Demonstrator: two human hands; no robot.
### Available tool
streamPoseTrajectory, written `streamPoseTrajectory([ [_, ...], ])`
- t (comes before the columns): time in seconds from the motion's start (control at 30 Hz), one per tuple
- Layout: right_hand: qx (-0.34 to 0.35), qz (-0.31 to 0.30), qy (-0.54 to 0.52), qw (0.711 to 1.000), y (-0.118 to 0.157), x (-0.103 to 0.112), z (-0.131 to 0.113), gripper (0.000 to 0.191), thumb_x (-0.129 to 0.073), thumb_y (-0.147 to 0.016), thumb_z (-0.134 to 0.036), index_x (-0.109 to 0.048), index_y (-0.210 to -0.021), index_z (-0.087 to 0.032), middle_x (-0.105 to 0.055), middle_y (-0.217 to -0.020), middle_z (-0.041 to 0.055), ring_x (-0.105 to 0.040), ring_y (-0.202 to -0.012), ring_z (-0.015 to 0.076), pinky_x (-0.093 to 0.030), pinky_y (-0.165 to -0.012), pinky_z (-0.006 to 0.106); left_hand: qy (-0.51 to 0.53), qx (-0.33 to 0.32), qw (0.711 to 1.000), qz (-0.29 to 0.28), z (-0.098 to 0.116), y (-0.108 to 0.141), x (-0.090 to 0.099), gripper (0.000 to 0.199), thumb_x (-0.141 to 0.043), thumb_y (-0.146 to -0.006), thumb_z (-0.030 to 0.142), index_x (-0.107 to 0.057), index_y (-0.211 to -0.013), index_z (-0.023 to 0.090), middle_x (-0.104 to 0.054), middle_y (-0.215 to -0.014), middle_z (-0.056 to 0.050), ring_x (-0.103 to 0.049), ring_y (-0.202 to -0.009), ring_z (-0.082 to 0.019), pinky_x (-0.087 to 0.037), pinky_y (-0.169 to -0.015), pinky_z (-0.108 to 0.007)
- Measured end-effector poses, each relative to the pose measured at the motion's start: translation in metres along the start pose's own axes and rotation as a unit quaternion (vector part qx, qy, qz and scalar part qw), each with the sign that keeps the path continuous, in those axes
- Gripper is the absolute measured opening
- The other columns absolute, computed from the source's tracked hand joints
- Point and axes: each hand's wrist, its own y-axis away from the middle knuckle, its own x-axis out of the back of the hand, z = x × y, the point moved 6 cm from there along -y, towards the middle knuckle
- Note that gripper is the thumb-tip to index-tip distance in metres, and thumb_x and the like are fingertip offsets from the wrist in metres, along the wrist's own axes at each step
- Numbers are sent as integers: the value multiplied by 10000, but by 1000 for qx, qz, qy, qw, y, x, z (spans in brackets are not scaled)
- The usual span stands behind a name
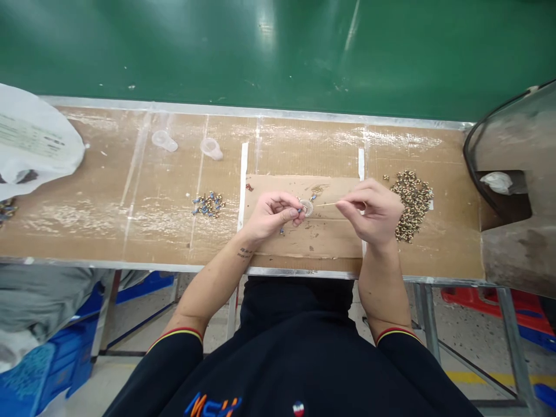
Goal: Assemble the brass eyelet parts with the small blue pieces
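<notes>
My left hand (278, 213) is closed in a pinch over a cardboard sheet (334, 237), holding a small blue-tipped metal fitting (300, 209). Against its fingertips is a small clear round cup (307, 208); whether the hand also grips this cup or it rests on the sheet, I cannot tell. A thin yellowish stick (325, 204) is pinched in my right hand (371, 211), its tip pointing left toward the cup. Just behind the cup, another blue-tipped fitting (313, 197) lies on the sheet. One more small blue piece (282, 231) sits below my left hand.
A large pile of brass-coloured fittings (410, 205) lies right of my right hand. To the left is a smaller heap of blue-tipped fittings (209, 204). Two clear plastic cups (211, 149) lie farther back. A white bag (39, 139) covers the left end; a metal housing (521, 231) borders the right.
</notes>
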Motion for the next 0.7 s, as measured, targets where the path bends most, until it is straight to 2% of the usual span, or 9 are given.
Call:
streamPoseTrajectory([
  [0.1,25,-115,2,993,2,-17,2,164,-705,-957,-366,-750,-852,-249,-714,-763,20,-623,-613,140,-503,-546,286,9,-2,1000,-16,1,0,-1,415,-893,-735,536,-709,-825,175,-690,-666,-23,-634,-573,-133,-560,-564,-289],
  [0.2,34,-190,9,981,9,-36,7,180,-638,-1001,-342,-765,-924,-239,-740,-841,47,-688,-730,164,-549,-644,295,11,-18,1000,-21,4,0,-1,412,-885,-742,542,-701,-799,178,-672,-629,-11,-610,-522,-120,-549,-527,-273],
  [0.33,45,-248,39,967,15,-54,7,234,-581,-1028,-358,-776,-966,-243,-731,-855,59,-674,-752,174,-525,-650,304,9,-13,1000,-20,3,2,0,421,-879,-740,560,-702,-808,185,-684,-636,-14,-618,-522,-127,-550,-506,-271],
  [0.4,55,-256,39,964,14,-51,5,219,-608,-1013,-391,-778,-1006,-254,-726,-866,52,-660,-741,170,-518,-639,303,10,-14,1000,-20,4,3,2,411,-870,-754,558,-712,-837,188,-701,-661,-20,-637,-543,-134,-561,-513,-274],
  [0.47,36,-195,62,978,10,-29,13,216,-640,-991,-433,-778,-1013,-269,-718,-874,44,-654,-747,173,-528,-644,311,16,-24,1000,-11,6,4,4,363,-857,-789,524,-727,-861,193,-713,-676,-19,-646,-547,-128,-561,-508,-256],
  [0.53,-16,-37,129,991,7,15,33,226,-634,-990,-437,-774,-952,-263,-689,-833,39,-637,-734,180,-528,-648,327,26,-31,999,-1,8,3,6,315,-849,-814,487,-742,-871,196,-720,-669,-16,-649,-535,-116,-549,-492,-228],
  [0.6,-86,140,210,964,15,66,60,257,-600,-1000,-397,-757,-889,-227,-641,-777,36,-602,-699,181,-512,-649,339,34,-29,999,7,10,1,7,310,-858,-806,478,-753,-868,193,-722,-651,-14,-651,-521,-112,-538,-477,-209],
  [0.63,-122,177,242,946,21,84,75,253,-607,-986,-387,-754,-886,-207,-632,-776,36,-587,-692,180,-508,-660,343,36,-24,999,12,10,0,8,320,-867,-794,483,-756,-865,191,-723,-643,-14,-653,-517,-112,-536,-472,-204],
  [0.7,-195,152,287,925,28,100,105,209,-643,-928,-361,-759,-894,-190,-653,-828,45,-590,-743,196,-520,-747,376,35,-10,999,32,9,-2,9,341,-890,-761,486,-758,-865,189,-725,-639,-14,-661,-521,-112,-539,-476,-199],
])
